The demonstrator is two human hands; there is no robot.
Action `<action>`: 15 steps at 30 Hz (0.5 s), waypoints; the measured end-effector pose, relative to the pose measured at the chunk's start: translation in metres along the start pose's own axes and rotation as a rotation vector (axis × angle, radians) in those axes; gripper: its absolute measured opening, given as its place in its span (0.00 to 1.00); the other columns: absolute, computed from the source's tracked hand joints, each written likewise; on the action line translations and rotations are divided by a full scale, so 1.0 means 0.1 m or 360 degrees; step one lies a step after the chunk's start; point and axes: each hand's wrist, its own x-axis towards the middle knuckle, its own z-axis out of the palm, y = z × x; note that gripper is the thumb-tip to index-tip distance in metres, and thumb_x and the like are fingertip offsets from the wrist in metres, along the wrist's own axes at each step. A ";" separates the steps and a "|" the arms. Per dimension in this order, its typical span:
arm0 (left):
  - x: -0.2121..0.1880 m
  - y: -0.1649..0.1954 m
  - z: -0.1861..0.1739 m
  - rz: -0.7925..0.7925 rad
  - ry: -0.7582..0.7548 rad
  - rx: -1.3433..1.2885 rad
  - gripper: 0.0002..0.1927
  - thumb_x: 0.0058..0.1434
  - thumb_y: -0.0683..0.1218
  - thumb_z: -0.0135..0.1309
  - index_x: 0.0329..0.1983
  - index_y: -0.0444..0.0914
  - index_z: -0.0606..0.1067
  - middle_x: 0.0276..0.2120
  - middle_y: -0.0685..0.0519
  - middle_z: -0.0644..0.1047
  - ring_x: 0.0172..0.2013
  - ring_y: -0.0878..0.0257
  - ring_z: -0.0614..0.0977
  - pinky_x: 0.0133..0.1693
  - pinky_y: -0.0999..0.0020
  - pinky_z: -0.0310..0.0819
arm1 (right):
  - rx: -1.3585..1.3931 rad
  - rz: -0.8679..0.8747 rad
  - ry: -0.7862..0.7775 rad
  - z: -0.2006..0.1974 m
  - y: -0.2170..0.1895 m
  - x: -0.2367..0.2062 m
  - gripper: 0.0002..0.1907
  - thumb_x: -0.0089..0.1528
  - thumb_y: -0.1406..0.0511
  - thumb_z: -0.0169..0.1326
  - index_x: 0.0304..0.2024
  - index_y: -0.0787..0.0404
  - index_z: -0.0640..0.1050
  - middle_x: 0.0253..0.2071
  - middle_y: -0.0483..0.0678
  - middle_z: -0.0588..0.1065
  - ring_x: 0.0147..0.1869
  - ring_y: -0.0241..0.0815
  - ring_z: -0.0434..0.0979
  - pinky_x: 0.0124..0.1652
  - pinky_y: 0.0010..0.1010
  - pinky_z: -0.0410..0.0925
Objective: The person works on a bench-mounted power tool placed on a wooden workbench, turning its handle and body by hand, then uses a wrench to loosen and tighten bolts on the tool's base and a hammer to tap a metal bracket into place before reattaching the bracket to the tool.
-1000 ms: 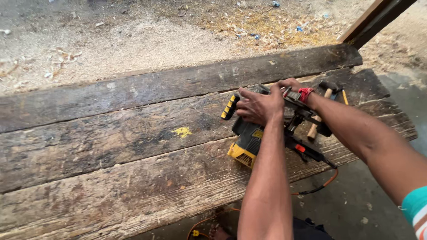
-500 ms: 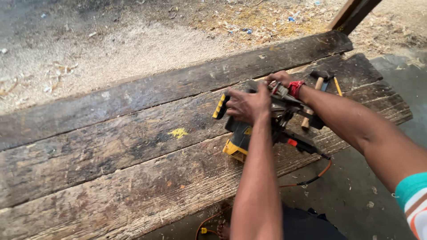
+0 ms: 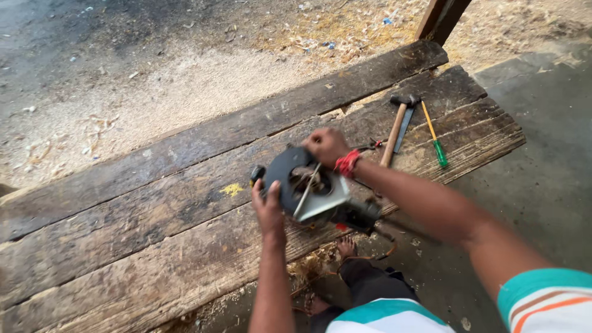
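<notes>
A handheld circular saw is tipped up on its side above the front plank of a rough wooden workbench, its round dark guard and grey base plate facing me. My left hand grips the saw's left side by the guard. My right hand, with a red band at the wrist, holds its upper far edge. The saw's cord trails down off the bench front.
A wooden-handled hammer, a dark flat tool and a green-handled screwdriver lie on the bench's right end. A wooden post rises behind it. Sawdust covers the ground beyond. My bare foot shows below the bench edge.
The saw lay flat on the planks with its yellow body showing; now both hands have tipped it up so its guard and base plate face me.
</notes>
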 end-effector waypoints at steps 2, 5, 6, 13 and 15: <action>-0.09 0.05 -0.21 -0.0096 -0.0206 -0.0308 0.39 0.58 0.56 0.58 0.69 0.37 0.63 0.58 0.43 0.73 0.55 0.55 0.77 0.55 0.58 0.72 | 0.0104 0.0202 -0.0220 0.10 -0.09 -0.15 0.20 0.63 0.53 0.56 0.32 0.63 0.84 0.26 0.52 0.79 0.30 0.39 0.77 0.34 0.36 0.70; -0.13 0.17 -0.36 0.0039 -0.0301 -0.0242 0.33 0.63 0.54 0.57 0.66 0.33 0.67 0.54 0.46 0.77 0.52 0.58 0.79 0.56 0.61 0.73 | 0.0817 0.0314 -0.0457 0.11 0.04 -0.28 0.22 0.67 0.51 0.52 0.37 0.63 0.85 0.31 0.51 0.80 0.35 0.36 0.77 0.39 0.32 0.71; -0.13 0.21 -0.40 0.0033 -0.0330 -0.0197 0.32 0.63 0.54 0.55 0.66 0.33 0.68 0.54 0.46 0.77 0.52 0.59 0.79 0.56 0.63 0.72 | 0.1155 0.0321 -0.0497 0.09 0.11 -0.33 0.23 0.69 0.51 0.50 0.40 0.62 0.86 0.35 0.49 0.81 0.38 0.34 0.78 0.41 0.30 0.72; -0.09 0.34 -0.51 0.0032 -0.0527 -0.0138 0.27 0.66 0.52 0.53 0.64 0.33 0.69 0.51 0.48 0.78 0.49 0.61 0.80 0.56 0.65 0.72 | 0.0853 0.0030 -0.0657 -0.02 0.28 -1.29 0.26 0.56 0.61 0.63 0.57 0.59 0.76 0.48 0.47 0.81 0.50 0.37 0.81 0.48 0.33 0.75; -0.07 0.32 -0.57 0.0008 -0.0528 -0.0142 0.25 0.66 0.51 0.52 0.63 0.34 0.70 0.50 0.50 0.79 0.48 0.62 0.80 0.54 0.66 0.72 | 0.0780 0.0243 -0.0715 0.08 0.22 -1.41 0.24 0.54 0.62 0.67 0.52 0.59 0.79 0.47 0.48 0.81 0.50 0.38 0.83 0.48 0.34 0.78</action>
